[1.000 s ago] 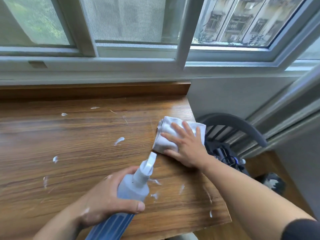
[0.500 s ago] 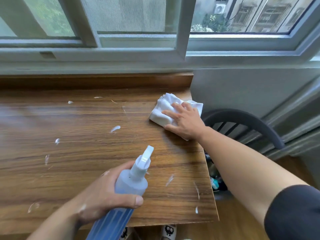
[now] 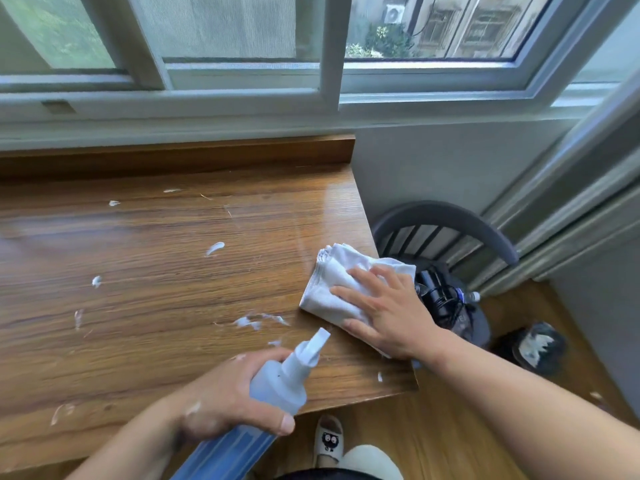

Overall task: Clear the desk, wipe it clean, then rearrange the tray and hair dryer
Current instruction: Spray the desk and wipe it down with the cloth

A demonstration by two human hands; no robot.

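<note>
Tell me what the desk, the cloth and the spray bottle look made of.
Desk: wood or wood-look laminate, glossy; grain lines, window glare.
Cloth: probably cotton, white, soft folds, layered edges.
Spray bottle: translucent bluish plastic, matte; light shows through.

A home room: a wooden desk (image 3: pixel 145 299) under a sliding window (image 3: pixel 311 46) across the top, a dark chair (image 3: pixel 446 220) at right, slippered foot (image 3: pixel 328 441) at bottom centre.

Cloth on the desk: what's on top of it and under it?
The right hand presses flat on the cloth. Under it is the desk, near its right edge; whether that covered patch is dirty cannot be seen.
</note>
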